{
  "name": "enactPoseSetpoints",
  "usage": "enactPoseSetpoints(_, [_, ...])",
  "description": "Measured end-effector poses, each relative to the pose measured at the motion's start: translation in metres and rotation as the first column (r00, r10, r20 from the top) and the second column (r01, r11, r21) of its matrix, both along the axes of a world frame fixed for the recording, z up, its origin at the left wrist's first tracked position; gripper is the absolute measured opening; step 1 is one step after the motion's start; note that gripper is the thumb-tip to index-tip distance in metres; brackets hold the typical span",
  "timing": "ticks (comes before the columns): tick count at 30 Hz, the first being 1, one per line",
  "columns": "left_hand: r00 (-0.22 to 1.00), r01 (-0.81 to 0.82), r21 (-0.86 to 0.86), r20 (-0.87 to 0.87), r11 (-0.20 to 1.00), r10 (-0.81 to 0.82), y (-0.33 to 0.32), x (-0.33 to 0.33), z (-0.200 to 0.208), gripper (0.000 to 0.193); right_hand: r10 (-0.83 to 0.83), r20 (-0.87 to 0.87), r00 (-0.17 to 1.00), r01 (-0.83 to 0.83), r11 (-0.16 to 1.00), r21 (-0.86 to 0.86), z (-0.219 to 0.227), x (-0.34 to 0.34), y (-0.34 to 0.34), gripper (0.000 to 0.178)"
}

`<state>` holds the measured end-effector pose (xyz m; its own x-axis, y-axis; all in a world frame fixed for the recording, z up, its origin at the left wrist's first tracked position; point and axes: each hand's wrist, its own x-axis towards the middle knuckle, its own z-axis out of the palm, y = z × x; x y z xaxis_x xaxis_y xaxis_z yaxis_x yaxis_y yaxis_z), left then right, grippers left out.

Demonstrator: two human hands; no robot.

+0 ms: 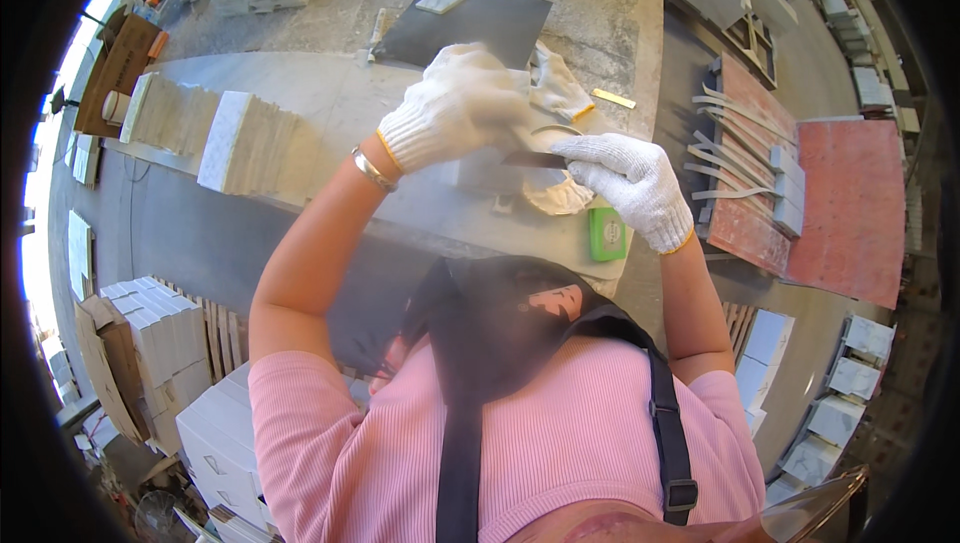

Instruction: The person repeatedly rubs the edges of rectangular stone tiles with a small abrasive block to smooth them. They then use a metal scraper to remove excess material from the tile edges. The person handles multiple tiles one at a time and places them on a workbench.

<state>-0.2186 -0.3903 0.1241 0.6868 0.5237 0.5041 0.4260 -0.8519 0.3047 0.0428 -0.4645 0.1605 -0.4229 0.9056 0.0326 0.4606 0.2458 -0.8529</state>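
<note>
Both of my hands wear white knitted gloves and are raised over the pale worktable. My right hand is closed, its fingertips pinching the end of a thin dark flat strip. My left hand is just left of it, over the strip's far side. Its fingers are smeared by motion, so what they hold cannot be made out. Beyond my hands lie a dark sheet with a small pale tile on it and a spare white glove. A green box sits near my right hand.
A yellow strip lies right of the spare glove. Stacked pale tiles stand on the left. To the right, a reddish board carries several curved pale strips. White boxes and tile stacks surround me.
</note>
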Motion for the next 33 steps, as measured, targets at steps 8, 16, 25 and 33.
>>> enactPoseSetpoints(8, [0.998,0.019,-0.027,-0.053,0.999,-0.021,0.001,0.0,0.008,0.027,0.078,-0.114,0.99,-0.078,0.997,0.008,-0.011,-0.02,0.025,0.028])
enactPoseSetpoints(16, [1.0,0.019,-0.003,0.008,1.0,-0.019,-0.001,-0.002,-0.002,0.029,0.048,0.003,0.999,-0.048,0.998,0.029,0.002,-0.002,-0.004,0.026])
enactPoseSetpoints(25, [1.0,-0.004,-0.038,-0.007,0.999,0.004,0.001,-0.002,-0.001,0.026,0.043,-0.032,0.999,-0.044,0.999,-0.008,0.003,-0.007,-0.004,0.031])
enactPoseSetpoints(33, [0.999,-0.025,-0.104,-0.044,0.994,0.021,0.0,-0.001,-0.001,0.023,-0.065,-0.065,0.996,0.066,0.998,0.012,-0.007,-0.007,-0.019,0.03])
